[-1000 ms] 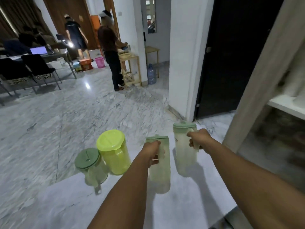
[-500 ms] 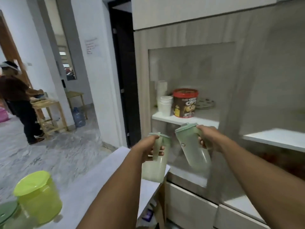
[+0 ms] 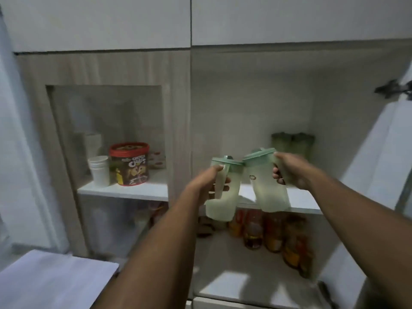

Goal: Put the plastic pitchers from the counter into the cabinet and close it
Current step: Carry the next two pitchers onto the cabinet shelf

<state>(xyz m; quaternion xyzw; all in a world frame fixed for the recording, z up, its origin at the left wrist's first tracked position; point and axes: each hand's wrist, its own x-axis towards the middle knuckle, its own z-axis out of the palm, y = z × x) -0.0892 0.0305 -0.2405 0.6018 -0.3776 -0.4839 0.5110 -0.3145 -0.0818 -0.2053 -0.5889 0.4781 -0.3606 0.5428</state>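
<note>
My left hand point(image 3: 209, 184) grips the handle of a pale green plastic pitcher point(image 3: 221, 197) with a green lid. My right hand point(image 3: 292, 170) grips a second pale green pitcher point(image 3: 267, 188), tilted with its lid leaning left. Both pitchers hang in the air in front of the open cabinet's white middle shelf point(image 3: 305, 202), side by side and almost touching. At the back right of that shelf stand two more green pitchers point(image 3: 292, 142). The cabinet door point(image 3: 379, 175) hangs open at the right.
The left compartment behind a glass door holds a red-lidded tub point(image 3: 129, 163) and stacked white cups point(image 3: 99, 170). Several bottles point(image 3: 274, 235) stand on the lower shelf below the pitchers. The white counter corner point(image 3: 55, 279) is at the bottom left.
My view has swung right from the counter to face the cabinet. Both hands have carried their pitchers up and forward to the open compartment; the counter's other pitchers have left the view.
</note>
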